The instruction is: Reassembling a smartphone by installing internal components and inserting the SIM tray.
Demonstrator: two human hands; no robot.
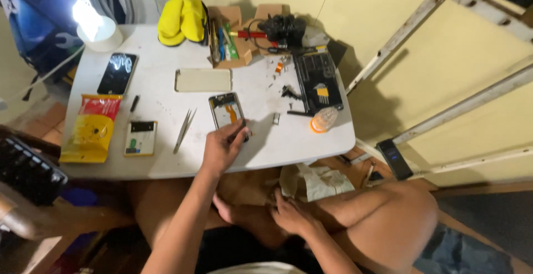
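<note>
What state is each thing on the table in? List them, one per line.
Opened phone: back off, insides showing, left hand on its lower edge.
Black phone: face up, screen dark.
Lamp: lit.
Tweezers: lying flat, untouched.
Right hand: empty, on leg.

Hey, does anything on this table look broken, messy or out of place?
Yes. The phone under the left hand lies opened, its insides and an orange strip exposed. Small loose parts lie scattered near the black tray. The right hand rests off the table.
</note>
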